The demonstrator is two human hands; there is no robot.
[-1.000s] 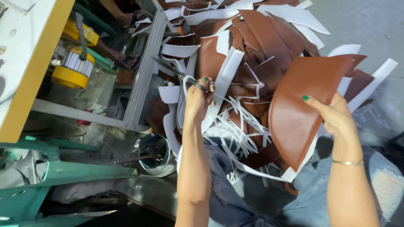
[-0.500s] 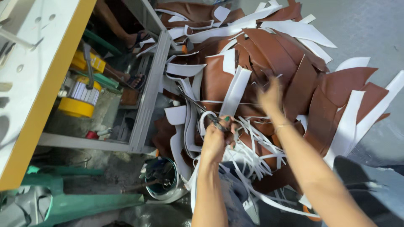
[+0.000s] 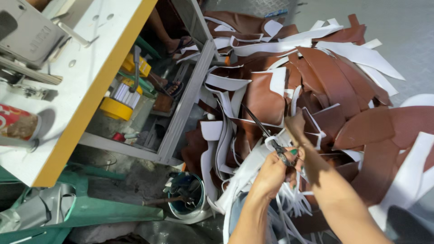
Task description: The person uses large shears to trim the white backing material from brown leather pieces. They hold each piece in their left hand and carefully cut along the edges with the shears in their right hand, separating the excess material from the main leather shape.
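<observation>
We are mid-trim — left hand [image 3: 271, 174] gripping the scissors [image 3: 266, 133], right hand [image 3: 296, 129] pinching a brown leather piece [image 3: 264, 97] atop the scrap pile — next needs blades aligned on its edge.

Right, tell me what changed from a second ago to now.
The right hand let go of the large brown leather piece it held up and moved in beside the left hand. The left hand kept its grip on the dark metal scissors. The heap of brown and white leather offcuts stays put.
</observation>
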